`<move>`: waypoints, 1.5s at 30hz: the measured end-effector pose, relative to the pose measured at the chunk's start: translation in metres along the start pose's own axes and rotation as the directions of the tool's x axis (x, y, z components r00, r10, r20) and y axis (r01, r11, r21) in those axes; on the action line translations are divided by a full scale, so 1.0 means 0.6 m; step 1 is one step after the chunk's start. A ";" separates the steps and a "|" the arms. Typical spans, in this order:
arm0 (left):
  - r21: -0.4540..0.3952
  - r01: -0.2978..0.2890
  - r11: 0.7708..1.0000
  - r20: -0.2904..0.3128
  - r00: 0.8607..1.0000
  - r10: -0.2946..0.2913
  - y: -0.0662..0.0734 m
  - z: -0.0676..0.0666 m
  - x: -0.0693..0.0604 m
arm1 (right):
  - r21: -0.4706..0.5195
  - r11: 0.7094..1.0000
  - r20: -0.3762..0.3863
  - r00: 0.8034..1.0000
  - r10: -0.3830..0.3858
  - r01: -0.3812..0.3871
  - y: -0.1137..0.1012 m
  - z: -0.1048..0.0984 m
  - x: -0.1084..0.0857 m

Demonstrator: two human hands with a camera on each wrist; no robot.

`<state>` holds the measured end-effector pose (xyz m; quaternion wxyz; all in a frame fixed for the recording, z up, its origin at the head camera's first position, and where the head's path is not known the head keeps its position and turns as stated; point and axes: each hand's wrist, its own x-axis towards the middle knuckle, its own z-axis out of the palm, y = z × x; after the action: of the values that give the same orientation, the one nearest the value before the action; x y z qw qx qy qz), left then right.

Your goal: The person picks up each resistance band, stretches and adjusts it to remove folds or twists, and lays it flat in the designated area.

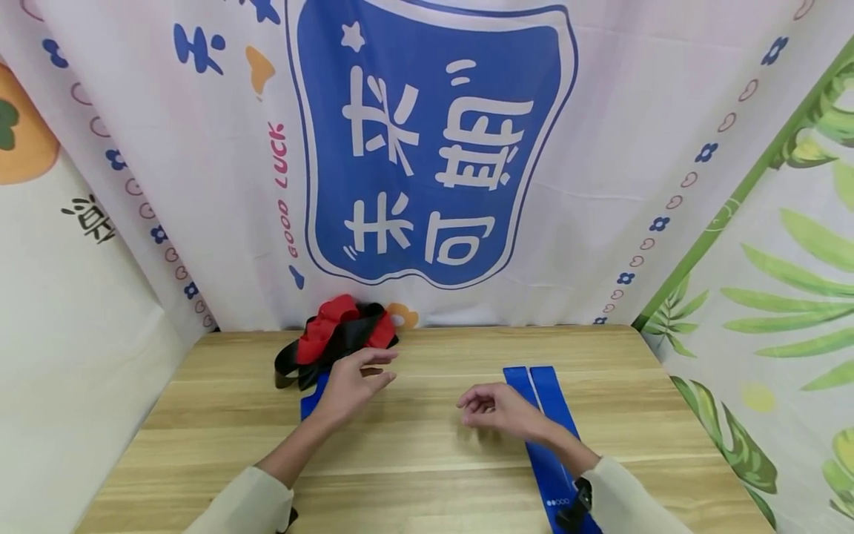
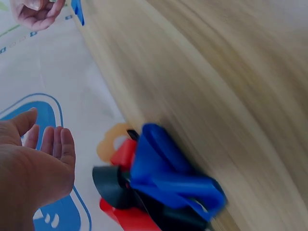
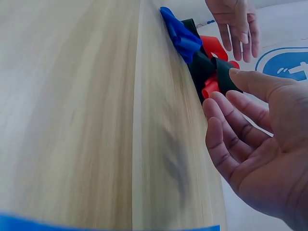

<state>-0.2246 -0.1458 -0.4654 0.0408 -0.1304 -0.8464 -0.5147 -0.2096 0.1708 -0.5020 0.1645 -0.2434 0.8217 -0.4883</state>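
Observation:
My left hand (image 1: 350, 387) hovers over the left part of the table, fingers extended and holding nothing. Just behind it is a heap of loose bands: a red band (image 1: 325, 330), a black band (image 1: 345, 343) and a crumpled blue band (image 2: 168, 178). In the head view that left hand and forearm partly cover the blue one. Nearer the middle, my right hand (image 1: 502, 410) is raised above the wood with loosely bent fingers and nothing in them. A flat blue band (image 1: 552, 397), lying lengthwise in two strips, passes beneath the right wrist and has small printed circles near its front.
A wooden table (image 1: 414, 475) bears everything. Its back edge meets a white curtain (image 1: 620, 148) printed with a blue sign. Patterned cloth (image 1: 794, 297) hangs at the right side, and pale cloth (image 1: 73, 334) at the left.

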 end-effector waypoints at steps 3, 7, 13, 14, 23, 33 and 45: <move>0.008 -0.014 1.000 -0.013 1.000 0.014 -0.008 -0.016 -0.006 | 0.024 1.000 -0.009 1.000 -0.003 0.003 -0.005 0.007 0.011; 0.057 -0.052 0.997 -0.025 0.998 0.053 -0.019 -0.034 -0.013 | 0.033 0.999 -0.022 1.000 -0.015 0.016 -0.008 0.017 0.028; 0.085 -0.122 0.989 -0.062 0.990 0.128 -0.048 -0.063 -0.021 | 0.029 0.999 -0.044 0.998 -0.041 0.042 -0.010 0.038 0.059; 0.088 -0.126 0.988 -0.067 0.989 0.132 -0.053 -0.068 -0.024 | 0.032 0.998 -0.049 0.998 -0.046 0.047 -0.010 0.042 0.064; 0.161 -0.068 0.985 -0.076 0.994 0.081 -0.087 -0.110 -0.048 | 0.071 0.996 -0.077 0.996 -0.040 0.046 -0.020 0.075 0.104; 0.232 -0.025 0.973 -0.064 0.997 0.040 -0.099 -0.129 -0.062 | 0.119 0.992 -0.089 0.996 -0.030 0.040 -0.029 0.106 0.144; 0.251 0.028 0.968 -0.002 1.000 -0.029 -0.124 -0.142 -0.074 | 0.179 0.982 -0.133 0.991 -0.029 0.053 -0.039 0.147 0.187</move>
<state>-0.2071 -0.2612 -0.4987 0.0487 -0.1124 -0.9065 -0.4040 -0.2522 0.0348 -0.5265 0.1222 -0.2119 0.7773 -0.5796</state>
